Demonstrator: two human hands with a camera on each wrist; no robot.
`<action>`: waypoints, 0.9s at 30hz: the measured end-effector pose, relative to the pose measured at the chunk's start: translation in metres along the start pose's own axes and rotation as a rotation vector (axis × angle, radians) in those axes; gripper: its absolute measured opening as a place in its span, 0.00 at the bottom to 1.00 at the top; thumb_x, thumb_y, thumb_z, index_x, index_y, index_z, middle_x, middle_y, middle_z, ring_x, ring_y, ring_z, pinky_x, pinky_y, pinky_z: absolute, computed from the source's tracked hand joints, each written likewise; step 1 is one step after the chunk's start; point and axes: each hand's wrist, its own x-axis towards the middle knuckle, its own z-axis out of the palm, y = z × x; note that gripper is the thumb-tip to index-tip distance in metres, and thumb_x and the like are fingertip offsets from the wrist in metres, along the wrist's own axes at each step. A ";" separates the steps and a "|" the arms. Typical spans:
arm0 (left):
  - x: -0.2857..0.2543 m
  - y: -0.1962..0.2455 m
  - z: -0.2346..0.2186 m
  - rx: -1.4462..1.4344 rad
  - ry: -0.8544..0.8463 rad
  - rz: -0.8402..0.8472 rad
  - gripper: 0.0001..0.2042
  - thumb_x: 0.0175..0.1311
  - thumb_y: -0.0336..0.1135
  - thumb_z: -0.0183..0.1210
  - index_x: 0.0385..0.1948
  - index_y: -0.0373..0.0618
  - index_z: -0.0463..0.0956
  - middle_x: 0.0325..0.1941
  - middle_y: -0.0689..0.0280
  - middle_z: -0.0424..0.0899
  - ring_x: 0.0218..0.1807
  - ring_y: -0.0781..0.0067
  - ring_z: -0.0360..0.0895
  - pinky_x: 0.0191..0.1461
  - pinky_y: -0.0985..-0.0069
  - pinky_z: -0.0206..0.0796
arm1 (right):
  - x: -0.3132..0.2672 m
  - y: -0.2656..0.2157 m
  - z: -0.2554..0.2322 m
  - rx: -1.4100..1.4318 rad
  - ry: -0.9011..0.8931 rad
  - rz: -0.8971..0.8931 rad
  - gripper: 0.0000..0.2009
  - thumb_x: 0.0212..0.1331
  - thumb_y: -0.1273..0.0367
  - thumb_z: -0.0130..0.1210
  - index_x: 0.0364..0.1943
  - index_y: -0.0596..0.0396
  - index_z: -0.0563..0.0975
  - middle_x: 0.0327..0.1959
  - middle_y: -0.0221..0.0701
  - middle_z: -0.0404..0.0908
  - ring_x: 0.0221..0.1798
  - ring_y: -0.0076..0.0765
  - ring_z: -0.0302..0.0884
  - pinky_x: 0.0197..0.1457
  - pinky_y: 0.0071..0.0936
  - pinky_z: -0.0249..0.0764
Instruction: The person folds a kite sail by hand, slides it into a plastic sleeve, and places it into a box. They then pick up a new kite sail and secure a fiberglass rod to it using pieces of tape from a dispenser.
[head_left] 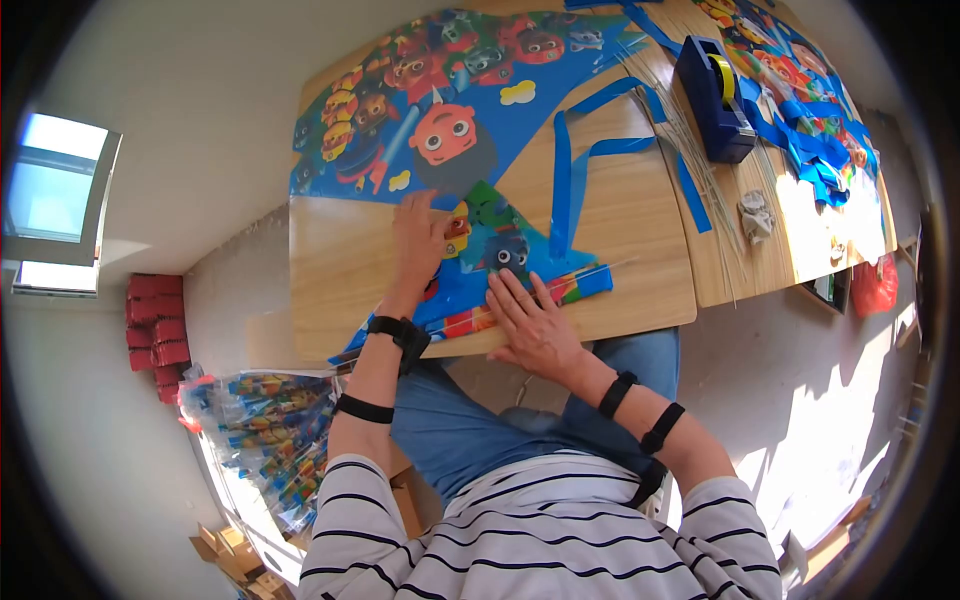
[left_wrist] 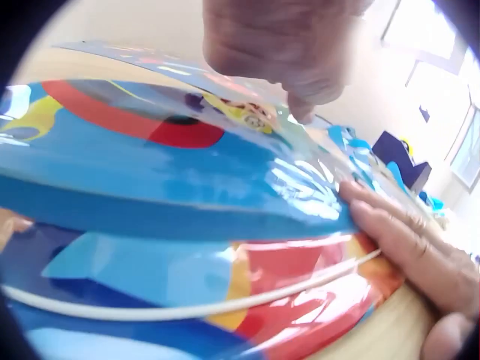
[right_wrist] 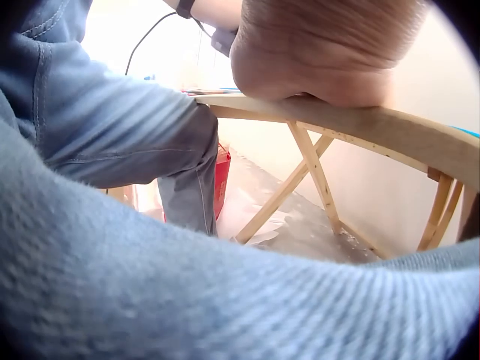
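Note:
In front of me on the wooden table lies a glossy printed kite sheet (head_left: 480,240), blue with cartoon figures, its near part folded over. A thin white rod (left_wrist: 217,309) runs along that near part. My right hand (head_left: 535,322) rests flat on the fold, fingers spread towards the sheet's middle. Over the sheet's left side reaches my left hand (head_left: 418,245), its fingertips at the far left edge. In the left wrist view a finger (left_wrist: 301,111) of it points down at the print. The right wrist view shows only the heel of my right hand (right_wrist: 315,60) at the table edge.
A larger printed sheet (head_left: 440,90) covers the table's far side. To the right are blue ribbon strips (head_left: 566,190), several thin rods (head_left: 700,170), a tape dispenser (head_left: 715,100) and a crumpled scrap (head_left: 756,216). Bagged printed pieces (head_left: 275,430) lie at lower left.

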 end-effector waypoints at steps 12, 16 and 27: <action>0.019 -0.031 -0.005 -0.224 -0.284 -0.380 0.09 0.58 0.34 0.67 0.30 0.37 0.78 0.27 0.54 0.83 0.31 0.57 0.81 0.37 0.62 0.70 | 0.001 0.000 0.002 -0.001 -0.001 -0.001 0.46 0.56 0.42 0.59 0.71 0.62 0.66 0.80 0.44 0.56 0.85 0.48 0.44 0.84 0.55 0.40; 0.017 -0.025 0.002 -0.175 -0.192 -0.284 0.10 0.59 0.34 0.65 0.28 0.37 0.76 0.27 0.51 0.82 0.33 0.49 0.81 0.37 0.58 0.69 | 0.002 0.000 0.001 0.028 0.002 0.017 0.46 0.54 0.42 0.61 0.71 0.63 0.65 0.80 0.44 0.56 0.84 0.49 0.45 0.83 0.57 0.40; 0.045 0.016 0.010 0.142 -0.142 -0.227 0.07 0.63 0.34 0.63 0.32 0.42 0.75 0.36 0.53 0.84 0.45 0.45 0.80 0.46 0.50 0.66 | 0.019 -0.005 0.009 0.025 0.025 0.124 0.46 0.55 0.44 0.62 0.72 0.63 0.65 0.80 0.45 0.54 0.85 0.48 0.42 0.84 0.59 0.37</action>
